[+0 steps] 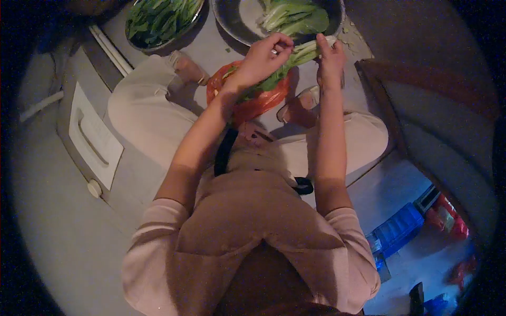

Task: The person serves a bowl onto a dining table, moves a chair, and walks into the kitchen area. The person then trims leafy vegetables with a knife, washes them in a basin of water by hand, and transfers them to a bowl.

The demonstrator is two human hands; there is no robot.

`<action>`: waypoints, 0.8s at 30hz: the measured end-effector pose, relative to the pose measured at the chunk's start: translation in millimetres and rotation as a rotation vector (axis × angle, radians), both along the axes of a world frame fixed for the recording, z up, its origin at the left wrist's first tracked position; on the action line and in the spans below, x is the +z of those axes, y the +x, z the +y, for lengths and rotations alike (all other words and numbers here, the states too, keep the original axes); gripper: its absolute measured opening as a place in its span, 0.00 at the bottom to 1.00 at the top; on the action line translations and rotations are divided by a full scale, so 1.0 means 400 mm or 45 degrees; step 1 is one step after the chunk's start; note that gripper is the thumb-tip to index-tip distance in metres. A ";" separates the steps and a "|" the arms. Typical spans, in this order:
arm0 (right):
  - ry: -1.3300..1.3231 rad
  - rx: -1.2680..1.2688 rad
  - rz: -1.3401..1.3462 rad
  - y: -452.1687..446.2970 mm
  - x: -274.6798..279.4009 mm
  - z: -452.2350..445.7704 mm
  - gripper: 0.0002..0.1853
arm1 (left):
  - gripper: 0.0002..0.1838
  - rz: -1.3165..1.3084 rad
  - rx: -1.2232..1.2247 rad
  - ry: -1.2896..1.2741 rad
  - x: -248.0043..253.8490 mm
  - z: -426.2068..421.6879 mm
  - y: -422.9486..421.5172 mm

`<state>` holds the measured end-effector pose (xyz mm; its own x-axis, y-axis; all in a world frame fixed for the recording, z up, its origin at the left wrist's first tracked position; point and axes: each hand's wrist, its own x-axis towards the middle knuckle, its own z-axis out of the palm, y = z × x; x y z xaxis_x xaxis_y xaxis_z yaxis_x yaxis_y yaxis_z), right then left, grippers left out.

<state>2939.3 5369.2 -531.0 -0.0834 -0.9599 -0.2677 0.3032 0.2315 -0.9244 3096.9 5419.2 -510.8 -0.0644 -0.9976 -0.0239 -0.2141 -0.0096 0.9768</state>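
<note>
From where I stand, the person sits on the floor [153, 216] with both arms stretched to the far side. The right hand [331, 59] has its thumb and fingers closed on the pale stem end of a leafy green [305, 52]. The left hand [269, 55] is just beside the stalks, its fingers curled in and the gap between them narrow; whether they pinch any of the stalk, I cannot tell.

To handle it well, I'd keep the right grip firm at the thick base, where the stems should bear pressure, and let the left fingertips work lightly along one stalk at a time. Squeezing hard on the leafy part would likely bruise it, and a sharp tug could snap a stem in the wrong spot. Holding it low over the orange-red bag [256, 108] would let loose bits drop in.

The green is long and slender, whitish at the stem end, then light green along the stalks, and darker towards the leaves, which droop near and left above the bag. It lies just nearer than the metal basin [234, 32], which has more pale-stemmed greens [303, 20] in it; an oval dish [153, 48] of darker leaves [158, 21] sits far left.
</note>
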 end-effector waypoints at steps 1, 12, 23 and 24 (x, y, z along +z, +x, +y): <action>-0.021 -0.017 -0.011 0.001 -0.001 0.001 0.14 | 0.12 -0.023 -0.019 -0.093 -0.006 -0.005 -0.005; -0.071 0.016 0.057 -0.012 -0.026 0.001 0.14 | 0.09 -0.631 -0.154 -0.456 -0.018 -0.044 0.000; -0.019 -0.181 0.104 -0.046 -0.058 -0.019 0.16 | 0.07 -0.118 0.482 -0.058 0.003 0.002 0.082; -0.018 -0.183 0.108 -0.046 -0.064 -0.016 0.16 | 0.07 -0.115 0.480 -0.056 0.024 -0.003 0.077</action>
<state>2921.0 5362.7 -556.5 -0.2418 -0.9400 -0.2405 0.2532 0.1781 -0.9509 3127.7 5417.8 -501.2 0.3072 -0.9511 0.0307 -0.2888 -0.0624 0.9554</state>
